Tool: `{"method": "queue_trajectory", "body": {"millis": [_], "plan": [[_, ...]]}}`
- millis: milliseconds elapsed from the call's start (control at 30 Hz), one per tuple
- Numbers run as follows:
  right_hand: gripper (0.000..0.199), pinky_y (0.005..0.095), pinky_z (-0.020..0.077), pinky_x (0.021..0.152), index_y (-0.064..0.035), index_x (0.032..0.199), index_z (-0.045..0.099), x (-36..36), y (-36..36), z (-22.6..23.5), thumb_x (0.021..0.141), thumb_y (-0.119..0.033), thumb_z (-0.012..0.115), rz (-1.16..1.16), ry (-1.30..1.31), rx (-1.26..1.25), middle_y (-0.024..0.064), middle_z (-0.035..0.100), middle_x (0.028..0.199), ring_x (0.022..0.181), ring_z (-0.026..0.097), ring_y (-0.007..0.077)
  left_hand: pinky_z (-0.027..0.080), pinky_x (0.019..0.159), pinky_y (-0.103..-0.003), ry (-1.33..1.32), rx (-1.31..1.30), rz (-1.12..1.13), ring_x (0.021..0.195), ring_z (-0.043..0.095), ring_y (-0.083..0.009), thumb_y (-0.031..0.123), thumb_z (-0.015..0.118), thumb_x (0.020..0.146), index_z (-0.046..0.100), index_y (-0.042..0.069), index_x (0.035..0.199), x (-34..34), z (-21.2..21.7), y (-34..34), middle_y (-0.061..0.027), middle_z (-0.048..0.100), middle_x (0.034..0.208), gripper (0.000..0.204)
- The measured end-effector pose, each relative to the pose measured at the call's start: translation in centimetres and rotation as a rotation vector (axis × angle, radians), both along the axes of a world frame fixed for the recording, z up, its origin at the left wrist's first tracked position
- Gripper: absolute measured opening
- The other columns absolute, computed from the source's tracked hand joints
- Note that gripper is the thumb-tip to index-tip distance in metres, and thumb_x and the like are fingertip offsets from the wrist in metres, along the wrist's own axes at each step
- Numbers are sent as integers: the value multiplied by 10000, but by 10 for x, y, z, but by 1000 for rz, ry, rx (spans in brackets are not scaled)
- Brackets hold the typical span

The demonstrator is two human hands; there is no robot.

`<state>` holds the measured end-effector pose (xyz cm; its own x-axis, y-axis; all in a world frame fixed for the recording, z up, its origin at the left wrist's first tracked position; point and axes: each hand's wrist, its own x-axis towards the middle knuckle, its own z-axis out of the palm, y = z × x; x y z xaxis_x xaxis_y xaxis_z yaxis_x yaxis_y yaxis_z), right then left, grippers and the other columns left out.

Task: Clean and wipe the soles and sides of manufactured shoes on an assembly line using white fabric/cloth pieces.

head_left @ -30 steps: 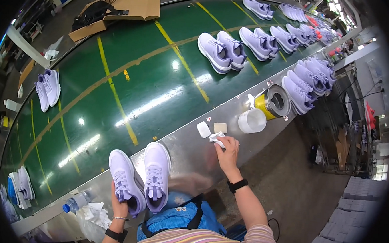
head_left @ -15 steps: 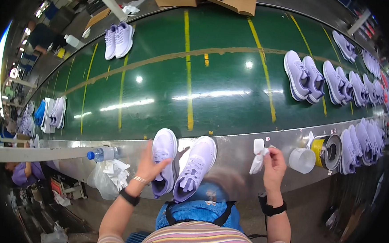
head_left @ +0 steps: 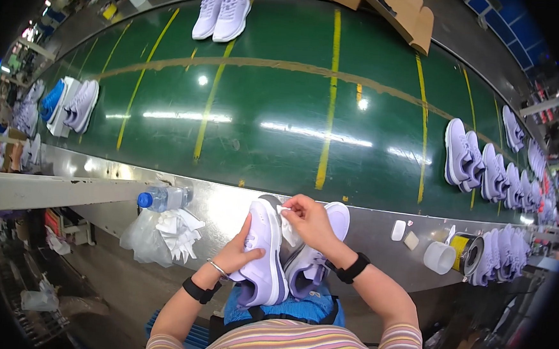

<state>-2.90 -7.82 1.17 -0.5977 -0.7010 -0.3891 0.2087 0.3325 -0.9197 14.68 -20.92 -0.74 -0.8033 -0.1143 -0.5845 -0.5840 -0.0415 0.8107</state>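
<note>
A lavender sneaker (head_left: 265, 237) stands tilted at the metal bench edge, its side and white sole turned toward the right. My left hand (head_left: 241, 252) grips it with the thumb across the upper. Between the fingers of my right hand (head_left: 312, 222) a small white cloth (head_left: 290, 233) is pinched, against or very near the sole's toe end. The second lavender sneaker (head_left: 337, 218) rests just to the right, partly covered by my right hand and wrist.
Right along the bench lie a white block (head_left: 399, 230), a beige block (head_left: 411, 241), a clear plastic cup (head_left: 439, 258) and a tin (head_left: 468, 255). Leftward are a water bottle (head_left: 168, 198) and white cloths (head_left: 181, 227) on a plastic bag. Several sneaker pairs stand on the green conveyor (head_left: 265, 97).
My right hand has brought the white cloth leftward from beside the blocks to the left sneaker. My left hand has closed on that shoe and tilted it. The view has shifted.
</note>
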Motion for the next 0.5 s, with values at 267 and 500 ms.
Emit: {"method": "queue_trajectory", "body": {"millis": [267, 500], "plan": [[120, 273, 465, 556, -9, 738, 612, 9, -34, -28, 715, -113, 667, 140, 131, 232, 68, 600, 629, 574, 567, 139, 325, 989, -376, 71, -122, -85, 1155, 407, -432, 287, 640, 743, 7, 46, 1421, 5, 1, -5, -342, 375, 1234, 958], [84, 257, 455, 553, -2, 705, 604, 12, -33, -24, 709, -74, 645, 127, 197, 287, 61, 595, 617, 576, 555, 106, 359, 959, -401, 1, -208, -117, 1095, 437, -463, 361, 620, 743, -34, 101, 1426, 8, -3, -1, -361, 375, 1186, 981]]}}
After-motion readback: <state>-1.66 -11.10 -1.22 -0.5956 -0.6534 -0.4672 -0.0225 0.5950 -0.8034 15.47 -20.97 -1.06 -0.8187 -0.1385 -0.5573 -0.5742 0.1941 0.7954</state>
